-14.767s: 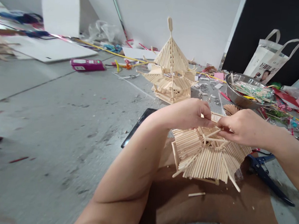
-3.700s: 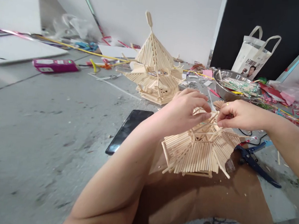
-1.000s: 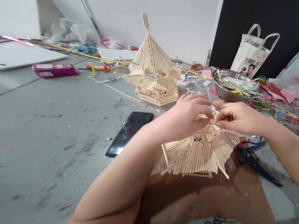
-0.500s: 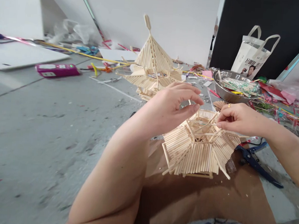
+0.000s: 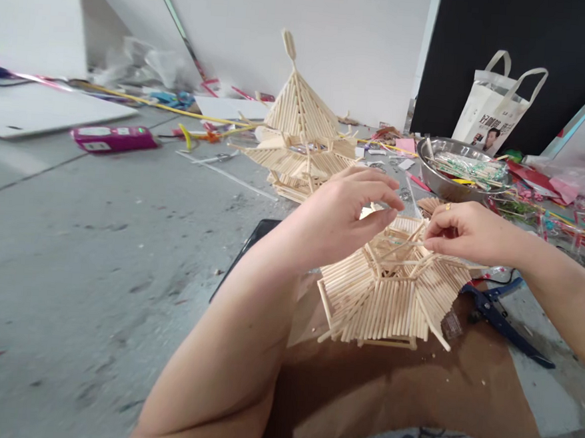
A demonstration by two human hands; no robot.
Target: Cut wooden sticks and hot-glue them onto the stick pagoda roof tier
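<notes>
A small roof piece made of thin wooden sticks rests on brown cardboard in front of me. My right hand, with a ring on one finger, pinches a thin stick lying across the open frame at the roof's top. My left hand hovers just above the roof's upper left side. Its fingers are curled, finger and thumb tips a little apart, and I see nothing in them. Behind my left hand stands a finished stick pagoda.
A black phone lies on the grey floor, partly hidden by my left forearm. Blue pliers lie right of the roof. Behind are a steel bowl of sticks, a white bag, a pink box and scattered craft scraps.
My left hand lifted off the roof's top half a second ago and has now come back down a little towards it. My right hand keeps its pinch in place.
</notes>
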